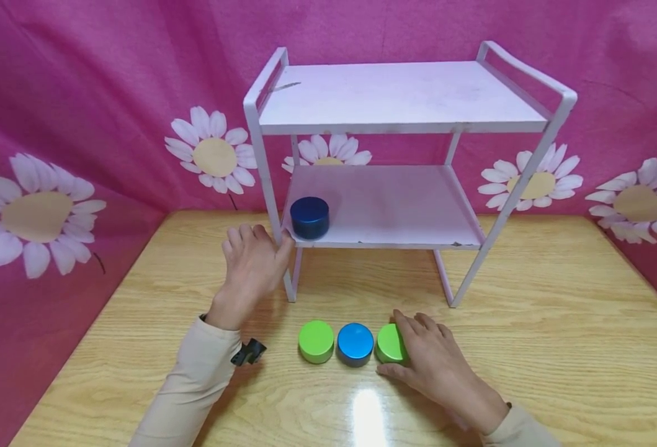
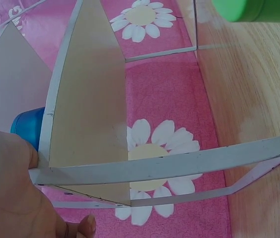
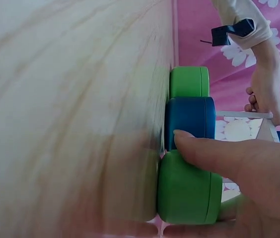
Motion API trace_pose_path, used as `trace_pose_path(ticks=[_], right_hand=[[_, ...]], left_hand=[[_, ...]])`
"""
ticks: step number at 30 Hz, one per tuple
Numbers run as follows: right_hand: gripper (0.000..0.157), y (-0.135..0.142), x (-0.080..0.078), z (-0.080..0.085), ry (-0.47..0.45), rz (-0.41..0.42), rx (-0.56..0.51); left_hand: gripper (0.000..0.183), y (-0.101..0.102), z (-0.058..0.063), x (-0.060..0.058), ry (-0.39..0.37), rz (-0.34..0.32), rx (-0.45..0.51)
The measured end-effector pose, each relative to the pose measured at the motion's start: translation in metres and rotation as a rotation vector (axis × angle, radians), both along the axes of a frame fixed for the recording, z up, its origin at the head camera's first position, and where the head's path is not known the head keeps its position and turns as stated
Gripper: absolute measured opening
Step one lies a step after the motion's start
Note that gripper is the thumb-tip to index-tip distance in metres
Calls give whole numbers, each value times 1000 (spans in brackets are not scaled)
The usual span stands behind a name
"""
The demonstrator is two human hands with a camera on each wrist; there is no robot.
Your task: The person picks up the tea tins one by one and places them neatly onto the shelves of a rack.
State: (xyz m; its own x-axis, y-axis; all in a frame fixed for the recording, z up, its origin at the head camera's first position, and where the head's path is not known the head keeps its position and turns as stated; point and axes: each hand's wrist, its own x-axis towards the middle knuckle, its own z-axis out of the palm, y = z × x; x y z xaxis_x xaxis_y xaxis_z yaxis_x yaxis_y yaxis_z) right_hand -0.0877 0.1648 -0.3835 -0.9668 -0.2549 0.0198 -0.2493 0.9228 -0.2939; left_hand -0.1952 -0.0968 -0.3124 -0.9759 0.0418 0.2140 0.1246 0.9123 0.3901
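My left hand is at the left front leg of a white two-tier rack. Its thumb lies over the corner of the lower shelf, the curled fingers outside the leg. Close by that thumb, a dark blue round lidded container stands on the lower shelf. On the table, my right hand grips a green round lidded container between thumb and fingers; its thumb tip overlaps the neighbouring blue container in the right wrist view. Left of the blue one stands another green container.
The three front containers form a row on the wooden table, in front of the rack. A pink cloth printed with daisies hangs behind and at the sides. A black clip-like piece is on the left sleeve.
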Motion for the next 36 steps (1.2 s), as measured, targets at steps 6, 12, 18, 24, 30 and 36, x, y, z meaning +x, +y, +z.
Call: trace_pose_path(ticks=[6, 12, 18, 24, 30, 36], right_hand=[[79, -1, -1, 0, 32, 0, -4], [79, -1, -2, 0, 83, 13, 0], [73, 0, 1, -2, 121, 16, -45], [63, -1, -1, -2, 132, 16, -100], [63, -1, -1, 0, 103, 4, -100], [65, 0, -1, 1, 84, -7, -111]], left_hand=[[51, -1, 1, 1, -3, -3, 5], [49, -3, 1, 1, -8, 9, 12], [50, -1, -1, 0, -14, -6, 21], [51, -1, 0, 0, 3, -10, 14], [51, -1, 1, 0, 5, -10, 15], [50, -1, 0, 0, 8, -10, 16]])
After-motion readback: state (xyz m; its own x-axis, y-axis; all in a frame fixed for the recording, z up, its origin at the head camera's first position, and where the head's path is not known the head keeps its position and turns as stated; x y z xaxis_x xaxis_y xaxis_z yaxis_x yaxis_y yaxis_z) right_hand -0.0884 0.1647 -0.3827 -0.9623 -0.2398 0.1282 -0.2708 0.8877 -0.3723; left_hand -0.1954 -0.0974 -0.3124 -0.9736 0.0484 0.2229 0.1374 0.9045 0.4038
